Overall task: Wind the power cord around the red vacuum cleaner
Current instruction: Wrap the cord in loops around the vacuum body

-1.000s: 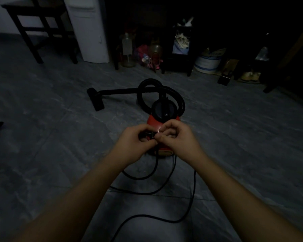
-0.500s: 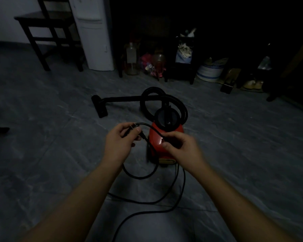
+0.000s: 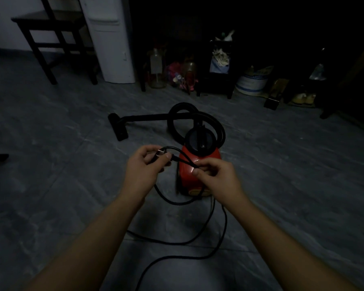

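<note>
**A:** What sits at the far left?

**B:** A dark wooden chair (image 3: 51,36) stands against the back wall, with a tall white appliance (image 3: 111,38) just beside it. On the grey tiled floor (image 3: 51,185) in front of them lies the black floor nozzle (image 3: 119,129). Its wand (image 3: 147,118) runs right toward the machine.

**A:** And the hands?

**B:** The left hand (image 3: 141,173) is raised above the floor. Its thumb and curled fingers pinch the plug (image 3: 160,153) at the end of the black power cord (image 3: 172,203). Two strands of cord cross the short gap to the right hand (image 3: 216,179), where thumb and fingertips clamp them together.

**A:** Where is the machine itself?

**B:** The red vacuum cleaner (image 3: 208,158) stands on the floor just behind the hands. The right hand hides part of it. Its black hose (image 3: 183,105) loops above the dark lid. Below the hands the cord drops down and lies in loose curves on the tiles, in front of the vacuum and toward the person.

**A:** Anything further right?

**B:** Along the dim back edge there is a glass jar (image 3: 156,70), then a white pot with a blue band (image 3: 251,84), then a pair of pale shoes (image 3: 305,98). The rest is too dark to make out.
</note>
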Tool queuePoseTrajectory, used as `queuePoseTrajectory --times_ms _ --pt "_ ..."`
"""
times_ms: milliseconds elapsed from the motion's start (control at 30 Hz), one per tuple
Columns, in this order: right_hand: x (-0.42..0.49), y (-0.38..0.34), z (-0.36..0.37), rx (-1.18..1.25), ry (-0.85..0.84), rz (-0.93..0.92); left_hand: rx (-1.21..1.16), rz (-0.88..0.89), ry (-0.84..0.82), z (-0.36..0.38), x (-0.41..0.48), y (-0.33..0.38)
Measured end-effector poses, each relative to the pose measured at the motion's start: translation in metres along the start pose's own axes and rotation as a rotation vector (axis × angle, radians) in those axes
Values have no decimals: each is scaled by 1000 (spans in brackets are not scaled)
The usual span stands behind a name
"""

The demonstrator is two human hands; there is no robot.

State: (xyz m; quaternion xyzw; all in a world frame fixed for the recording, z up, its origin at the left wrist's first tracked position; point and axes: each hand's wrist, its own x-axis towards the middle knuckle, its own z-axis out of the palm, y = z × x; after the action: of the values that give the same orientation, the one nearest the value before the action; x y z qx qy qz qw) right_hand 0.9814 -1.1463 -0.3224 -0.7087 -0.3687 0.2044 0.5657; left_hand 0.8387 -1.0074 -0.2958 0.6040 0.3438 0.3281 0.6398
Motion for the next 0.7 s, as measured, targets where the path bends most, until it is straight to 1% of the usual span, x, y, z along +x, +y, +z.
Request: queuePoseTrajectory --times_ms 100,200,300,367,433,500,567,700 --pt "4 0 -14 -46 -13 3 291 102 -99 -8 5 -7" --pt "5 2 -25 -141 -97 13 641 244 -206 -12 5 -16" --pt "5 2 -26 -178 -154 18 792 375 -333 -7 2 -17" --pt "4 2 -23 -167 -177 19 825 419 -401 -3 1 -16" --pt "3 2 -20 -109 -187 37 818 406 -422 1 2 -15" --pt "3 3 -19 -79 -176 24 760 349 -409 3 2 -13" --pt "4 3 -21 -115 -144 -5 678 275 -388 5 2 -11" --pt "7 5 -30 -103 -83 9 516 163 -323 4 3 -6"
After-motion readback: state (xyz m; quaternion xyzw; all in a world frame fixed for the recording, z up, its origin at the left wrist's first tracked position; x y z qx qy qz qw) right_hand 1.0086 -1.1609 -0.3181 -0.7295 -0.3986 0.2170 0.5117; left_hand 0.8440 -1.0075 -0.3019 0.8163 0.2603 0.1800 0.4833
